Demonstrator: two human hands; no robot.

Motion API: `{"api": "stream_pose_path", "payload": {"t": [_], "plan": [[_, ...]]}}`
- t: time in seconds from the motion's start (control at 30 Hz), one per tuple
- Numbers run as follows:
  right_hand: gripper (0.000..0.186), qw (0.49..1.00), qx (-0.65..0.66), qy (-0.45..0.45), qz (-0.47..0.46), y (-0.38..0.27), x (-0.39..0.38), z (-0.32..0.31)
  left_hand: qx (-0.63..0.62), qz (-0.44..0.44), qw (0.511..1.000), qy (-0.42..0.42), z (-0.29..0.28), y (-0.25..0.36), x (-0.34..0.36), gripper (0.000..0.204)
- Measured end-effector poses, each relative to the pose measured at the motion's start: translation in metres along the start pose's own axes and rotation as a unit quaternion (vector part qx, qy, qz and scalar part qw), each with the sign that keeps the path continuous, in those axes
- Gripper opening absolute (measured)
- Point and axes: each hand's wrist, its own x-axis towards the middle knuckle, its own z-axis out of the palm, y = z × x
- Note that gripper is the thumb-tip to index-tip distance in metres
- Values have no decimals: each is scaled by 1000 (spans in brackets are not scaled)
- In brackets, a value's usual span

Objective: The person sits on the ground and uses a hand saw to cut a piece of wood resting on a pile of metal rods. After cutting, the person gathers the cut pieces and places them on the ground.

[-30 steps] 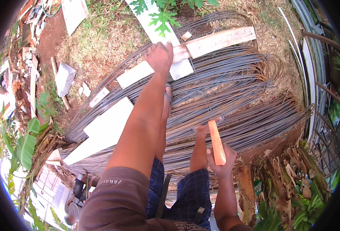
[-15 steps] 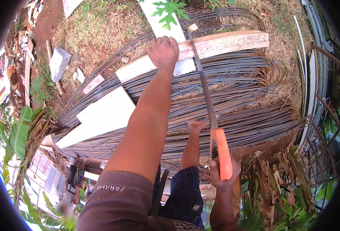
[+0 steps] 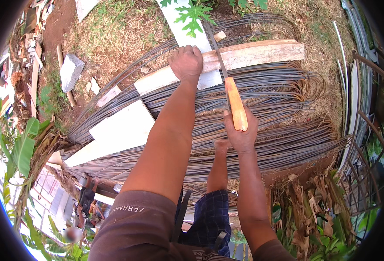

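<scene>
My left hand (image 3: 186, 63) is closed over a pale wooden plank (image 3: 256, 55), which lies across a white board (image 3: 178, 23). Just right of those fingers, the long steel blade of a hand saw (image 3: 222, 61) crosses the plank. Its orange handle (image 3: 236, 107) is gripped by my right hand (image 3: 241, 133). Beneath the plank and boards lie long bundles of bent steel rebar (image 3: 265, 102), partly rusty. A green leaf (image 3: 189, 19) hangs over the far board.
Another white board (image 3: 115, 127) rests on the rebar at left, near a concrete chunk (image 3: 71, 71) on the ground. Banana leaves (image 3: 30, 152) edge the left and lower right. Pipes and rusty bars (image 3: 361, 117) line the right. A person (image 3: 87, 200) is below left.
My right hand and the saw handle have moved up and forward toward the plank since half a second ago. My left hand stays on the plank.
</scene>
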Motion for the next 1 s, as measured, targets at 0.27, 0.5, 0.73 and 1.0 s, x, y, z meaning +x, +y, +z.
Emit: {"api": "stream_pose_path", "payload": {"t": [0.27, 0.5, 0.73, 1.0], "plan": [[27, 982, -182, -37, -33, -24, -183, -90, -11, 0, 1000, -15, -10, -5, 3, 30], [16, 996, -12, 57, -73, 40, 4, 25, -17, 18, 1000, -8, -3, -1, 4, 31], [24, 999, -35, 23, 9, 15, -56, -17, 5, -2, 1000, 20, -1, 4, 2, 30], [26, 993, -105, 10, -45, 2, -111, -32, 0, 4, 1000, 12, -6, 5, 0, 32]]}}
